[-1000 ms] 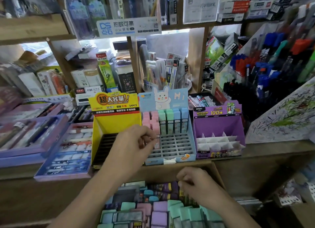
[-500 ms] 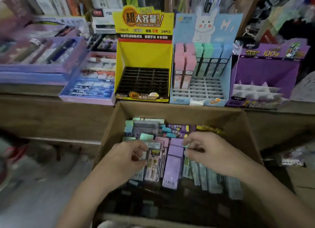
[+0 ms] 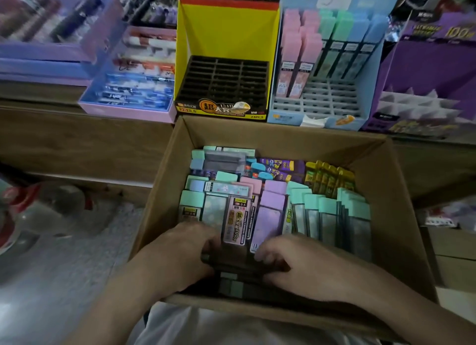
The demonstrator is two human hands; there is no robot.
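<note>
An open cardboard box [image 3: 283, 136] sits below me, packed with flat pencil-lead cases in mint, pink, lilac and blue. Uppermost near the middle lies a pink-labelled case [image 3: 235, 221], with a lilac case [image 3: 268, 215] to its right. My left hand [image 3: 188, 252] is at the box's near edge, its fingers curled round dark cases just below the pink one. My right hand [image 3: 296, 264] is beside it, with fingers and thumb curled onto the same shadowed front row. The fingertips of both hands are partly hidden.
On the wooden shelf behind the box stand a yellow display [image 3: 226, 35] with bare black slots, a blue display [image 3: 329, 97] partly filled with pink, mint and blue cases, and a purple display [image 3: 425, 74]. Pen trays [image 3: 128, 92] lie to the left. Grey floor shows at lower left.
My left hand came down from the blue display into the box. Both hands then drew back to the box's near edge, and my view tipped further down.
</note>
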